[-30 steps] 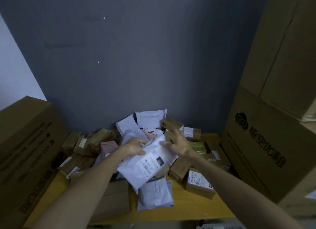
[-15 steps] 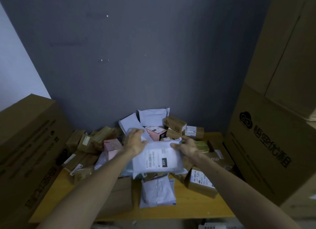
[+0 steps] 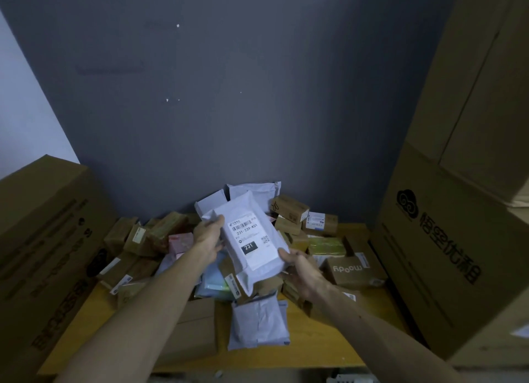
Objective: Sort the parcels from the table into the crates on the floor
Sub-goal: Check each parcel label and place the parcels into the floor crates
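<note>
A white poly mailer parcel (image 3: 252, 239) with a shipping label reading 231 is held up above the pile, label facing me. My left hand (image 3: 208, 236) grips its upper left edge. My right hand (image 3: 300, 268) holds its lower right corner, thumb on top. Beneath lies a heap of parcels on the yellow table (image 3: 315, 345): brown cardboard boxes (image 3: 289, 208), a pink box (image 3: 180, 242), more white mailers (image 3: 252, 189), and a grey mailer (image 3: 257, 322) near the front edge. No crates show in this view.
A big cardboard carton (image 3: 43, 254) stands at the table's left end. Tall stacked cartons (image 3: 458, 225) rise on the right. A dark grey wall (image 3: 229, 96) closes off the back. A "moody" box (image 3: 349, 271) sits by my right hand.
Both hands have lifted the white mailer off the pile and turned it from lying across to nearly upright, so its label now faces me.
</note>
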